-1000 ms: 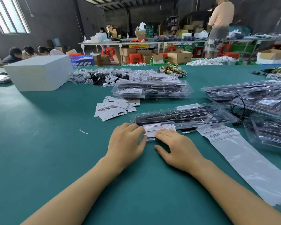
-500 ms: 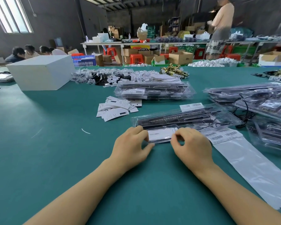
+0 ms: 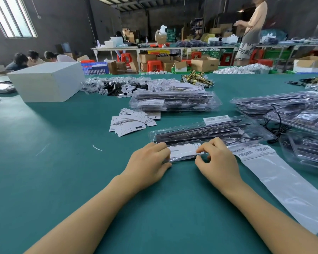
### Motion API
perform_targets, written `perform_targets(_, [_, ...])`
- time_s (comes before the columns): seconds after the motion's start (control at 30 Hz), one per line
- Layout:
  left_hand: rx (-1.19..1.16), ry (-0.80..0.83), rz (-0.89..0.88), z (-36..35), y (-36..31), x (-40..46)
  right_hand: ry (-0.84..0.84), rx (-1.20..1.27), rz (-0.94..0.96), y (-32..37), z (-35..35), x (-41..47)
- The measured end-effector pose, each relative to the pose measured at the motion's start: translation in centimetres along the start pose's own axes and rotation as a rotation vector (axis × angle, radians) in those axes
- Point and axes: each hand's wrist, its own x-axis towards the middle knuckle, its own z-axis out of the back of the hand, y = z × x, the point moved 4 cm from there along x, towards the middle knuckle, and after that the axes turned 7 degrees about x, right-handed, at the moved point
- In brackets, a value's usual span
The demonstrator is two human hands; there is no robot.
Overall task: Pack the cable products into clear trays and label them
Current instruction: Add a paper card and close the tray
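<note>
A long clear tray (image 3: 206,133) holding black cable parts lies on the green table just beyond my hands. A white paper card (image 3: 182,150) sits at its near left end. My left hand (image 3: 147,162) rests on the tray's left end, fingers at the card's left edge. My right hand (image 3: 217,158) pinches the card's right edge with thumb and fingertips. A barcode label (image 3: 216,119) is stuck on the tray's far side. A backing sheet with barcode labels (image 3: 251,151) lies to the right of my right hand.
Loose white cards (image 3: 132,121) lie left of the tray. Stacked packed trays (image 3: 174,102) stand behind, with more trays (image 3: 290,111) at the right. A white box (image 3: 46,81) sits far left. Bagged parts (image 3: 117,85) lie in a pile at the back. People work at other tables.
My right hand has shifted right along the card and curled from lying flat into a pinch at the card's right edge. My left hand has stayed at the left end.
</note>
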Motion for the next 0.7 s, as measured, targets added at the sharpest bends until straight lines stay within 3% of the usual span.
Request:
perform_targets(0.13, [0.105,-0.024,-0.041,0.1,-0.7,-0.1,-0.010,-0.046,0.054,0.3,-0.1,-0.1])
perform_targets(0.3, [0.164,-0.223,0.054,0.7,-0.9,0.0,-0.082,0.058,0.013,0.4,0.1,-0.2])
perform_targets(0.4, [0.131,-0.368,0.189,1.2,-0.5,0.1,-0.093,0.453,-0.334,0.3,0.0,-0.4])
perform_targets(0.5, [0.138,-0.515,0.143,1.8,-1.0,0.1,0.137,0.951,-0.766,0.9,-1.4,-0.5])
perform_targets(0.6, [0.118,-0.581,0.031,2.0,-2.2,0.1,0.172,1.341,-0.841,1.4,-1.1,0.0])
perform_targets(0.7, [0.089,-0.590,-0.089,1.9,-3.3,0.0,0.167,1.436,-0.808,1.3,-0.9,0.1])
